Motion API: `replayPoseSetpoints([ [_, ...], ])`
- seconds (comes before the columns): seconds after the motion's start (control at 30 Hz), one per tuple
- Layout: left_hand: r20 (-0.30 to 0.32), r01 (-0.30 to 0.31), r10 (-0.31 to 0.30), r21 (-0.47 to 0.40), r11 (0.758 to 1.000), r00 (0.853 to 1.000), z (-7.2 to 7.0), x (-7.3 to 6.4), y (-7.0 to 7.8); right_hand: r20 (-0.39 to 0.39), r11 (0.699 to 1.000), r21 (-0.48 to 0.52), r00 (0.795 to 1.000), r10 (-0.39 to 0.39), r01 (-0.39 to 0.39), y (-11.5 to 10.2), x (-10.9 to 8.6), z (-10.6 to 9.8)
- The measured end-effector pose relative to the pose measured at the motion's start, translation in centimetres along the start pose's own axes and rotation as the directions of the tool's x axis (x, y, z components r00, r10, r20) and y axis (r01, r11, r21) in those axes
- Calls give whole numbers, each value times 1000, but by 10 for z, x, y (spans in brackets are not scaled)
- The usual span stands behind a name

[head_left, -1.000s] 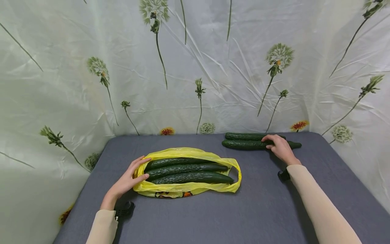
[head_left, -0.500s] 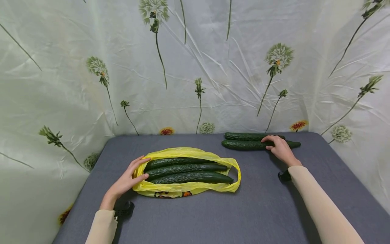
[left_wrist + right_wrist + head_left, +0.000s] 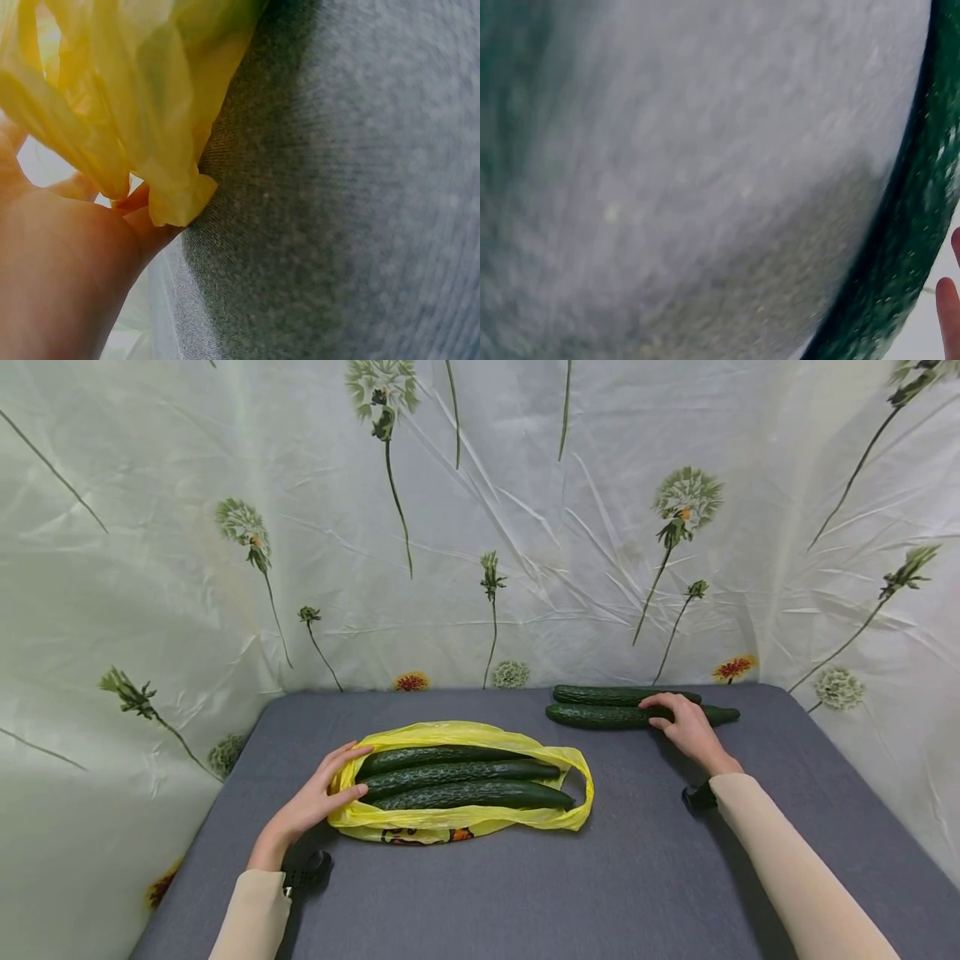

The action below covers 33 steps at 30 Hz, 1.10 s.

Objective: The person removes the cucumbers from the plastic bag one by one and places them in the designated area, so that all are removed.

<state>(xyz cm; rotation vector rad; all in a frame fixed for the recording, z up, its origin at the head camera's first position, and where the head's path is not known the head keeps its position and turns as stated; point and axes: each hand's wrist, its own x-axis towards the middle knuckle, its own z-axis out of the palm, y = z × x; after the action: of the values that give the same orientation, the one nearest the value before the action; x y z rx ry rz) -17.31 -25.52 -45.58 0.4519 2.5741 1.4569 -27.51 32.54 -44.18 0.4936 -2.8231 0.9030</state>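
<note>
A yellow plastic bag (image 3: pixel 465 818) lies on its side with its mouth open, with three dark green cucumbers (image 3: pixel 465 774) inside. My left hand (image 3: pixel 307 802) is at the bag's left end, its thumb and fingers spread against the mouth's edge; yellow film hangs over the fingers (image 3: pixel 154 229) in the left wrist view. At the back right lie two more cucumbers, a near one (image 3: pixel 592 717) and a far one (image 3: pixel 600 695). Over the near one's right part is my right hand (image 3: pixel 690 731), thumb and fingers loosely spread. The right wrist view shows fingertips (image 3: pixel 948 307) slightly apart from a cucumber (image 3: pixel 900 255).
The grey table (image 3: pixel 480 902) reaches back to a pale curtain (image 3: pixel 540 527) printed with dandelions. Behind the cucumbers, the table's back edge runs along the curtain. A dark wrist camera (image 3: pixel 699 795) sits under the right wrist, another (image 3: pixel 309 872) by the left.
The right hand's thumb and fingers shift very slightly left over the near cucumber. The left hand, the bag and the cucumbers stay where they were.
</note>
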Motion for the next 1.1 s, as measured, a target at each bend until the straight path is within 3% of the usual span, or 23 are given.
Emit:
replayPoseSetpoints([
  [0.57, 17, 10, -10, 5, 1000, 1000, 0, 1, -2, -89, 986, 124, 991, -98, 109, -52, -8, 16],
  [0.9, 21, 24, -24, 40, 999, 999, 3, 4, -1, -120, 951, 182, 966, -230, 249, -91, -9, 23],
  [1.1, 27, 24, -26, 58, 998, 999, 5, 4, 1, -102, 930, 231, 957, -271, 288, -112, -9, 30],
])
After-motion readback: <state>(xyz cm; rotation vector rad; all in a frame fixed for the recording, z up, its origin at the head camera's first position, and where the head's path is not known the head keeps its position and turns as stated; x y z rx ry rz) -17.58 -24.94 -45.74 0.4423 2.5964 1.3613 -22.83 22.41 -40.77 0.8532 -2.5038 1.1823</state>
